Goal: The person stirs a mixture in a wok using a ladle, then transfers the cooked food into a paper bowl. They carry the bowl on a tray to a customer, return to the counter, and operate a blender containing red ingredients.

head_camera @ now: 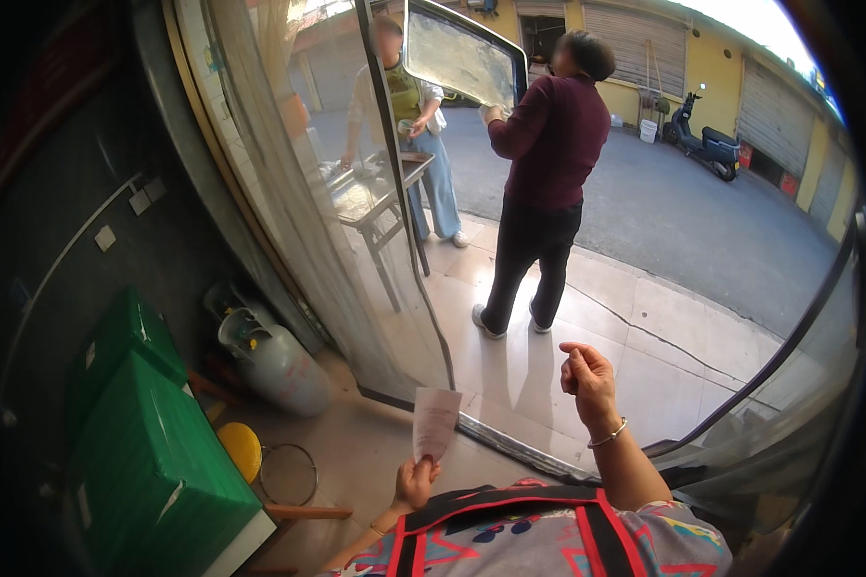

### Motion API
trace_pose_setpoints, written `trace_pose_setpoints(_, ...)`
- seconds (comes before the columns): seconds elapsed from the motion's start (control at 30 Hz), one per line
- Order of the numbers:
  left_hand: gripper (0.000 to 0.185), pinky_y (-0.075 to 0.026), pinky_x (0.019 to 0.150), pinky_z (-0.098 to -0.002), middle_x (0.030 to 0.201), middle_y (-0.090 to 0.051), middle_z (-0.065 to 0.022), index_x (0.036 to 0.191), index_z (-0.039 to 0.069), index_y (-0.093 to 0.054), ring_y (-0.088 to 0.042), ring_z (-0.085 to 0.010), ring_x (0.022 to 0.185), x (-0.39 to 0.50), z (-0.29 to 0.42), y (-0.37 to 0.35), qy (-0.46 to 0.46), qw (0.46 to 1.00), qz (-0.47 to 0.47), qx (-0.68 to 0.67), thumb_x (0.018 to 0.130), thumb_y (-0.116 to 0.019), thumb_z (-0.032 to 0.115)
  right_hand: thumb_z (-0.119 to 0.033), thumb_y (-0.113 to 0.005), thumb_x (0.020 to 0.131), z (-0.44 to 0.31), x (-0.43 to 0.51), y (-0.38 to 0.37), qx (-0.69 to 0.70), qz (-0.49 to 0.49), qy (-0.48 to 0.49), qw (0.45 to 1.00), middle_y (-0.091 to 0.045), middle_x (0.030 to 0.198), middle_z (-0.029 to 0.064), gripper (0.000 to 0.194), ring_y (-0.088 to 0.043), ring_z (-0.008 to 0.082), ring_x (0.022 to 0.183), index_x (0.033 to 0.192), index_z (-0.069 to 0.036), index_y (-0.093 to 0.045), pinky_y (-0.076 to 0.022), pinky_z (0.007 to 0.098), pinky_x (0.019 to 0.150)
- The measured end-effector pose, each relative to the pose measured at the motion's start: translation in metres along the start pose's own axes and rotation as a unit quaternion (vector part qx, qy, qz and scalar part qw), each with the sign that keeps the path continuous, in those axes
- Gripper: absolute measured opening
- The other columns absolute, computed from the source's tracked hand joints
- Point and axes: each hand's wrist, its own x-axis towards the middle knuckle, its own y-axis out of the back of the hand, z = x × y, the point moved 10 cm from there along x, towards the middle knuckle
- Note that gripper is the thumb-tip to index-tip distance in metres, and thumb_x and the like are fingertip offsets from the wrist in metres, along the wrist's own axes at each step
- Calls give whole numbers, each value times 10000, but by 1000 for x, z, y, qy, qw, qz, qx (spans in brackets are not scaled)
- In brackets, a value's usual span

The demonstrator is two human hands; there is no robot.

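My left hand (pixel 414 482) grips the lower end of a slip of paper (pixel 434 424), which bears writing, between thumb and fingers. My right hand (pixel 589 379) is raised in front of the doorway, its index finger bent forward and the other fingers curled; I see nothing held in it. Beyond it, a person in a maroon top (pixel 561 144) stands outside, holding up a large metal-rimmed tray (pixel 462 58). Another person (pixel 404 94), partly behind the mesh door curtain (pixel 339 238), stands at a table (pixel 375 189) and holds a small clear container (pixel 405 128).
A metal door sill (pixel 505 448) crosses the floor ahead. At the left stand gas cylinders (pixel 281 368), green-covered boxes (pixel 159 461) and a round yellow stool seat (pixel 241 452). Across the lane are a parked scooter (pixel 707 143) and a white bucket (pixel 648 130).
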Motion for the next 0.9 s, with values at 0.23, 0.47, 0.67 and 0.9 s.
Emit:
trace_pose_setpoints(0.23,268,-304,436,-228,542,-467,0,684,11,-512,-400,-70,476,20,19,2,-18,998,61,4,867,-422,185,-336,-527,877,-223,-33,-82,10,-291,394,872,-521,705,79,386,-502,110,552,1056,6,-551,-383,207,474)
trace_pose_setpoints(0.47,234,-237,428,-224,536,-395,21,686,34,-460,-318,-57,460,28,36,-29,-7,993,104,-53,864,-400,174,-329,-650,775,-335,-83,-75,-62,-293,690,659,-537,738,63,494,-487,109,532,1169,-89,-473,-389,218,454)
trace_pose_setpoints(0.67,264,-216,428,-236,521,-343,24,629,87,-399,-289,-66,450,40,37,-41,-12,993,112,-22,862,-378,207,-313,-619,802,-341,-82,-74,-104,-328,708,617,-528,717,50,505,-465,95,522,1208,-77,-431,-367,209,446)
trace_pose_setpoints(0.9,274,-197,425,-233,526,-341,30,616,90,-388,-278,-56,452,50,34,-50,-29,995,95,5,864,-389,207,-294,-582,834,-341,-83,-76,-124,-309,729,598,-518,693,36,519,-440,79,510,1255,-64,-383,-341,200,437)
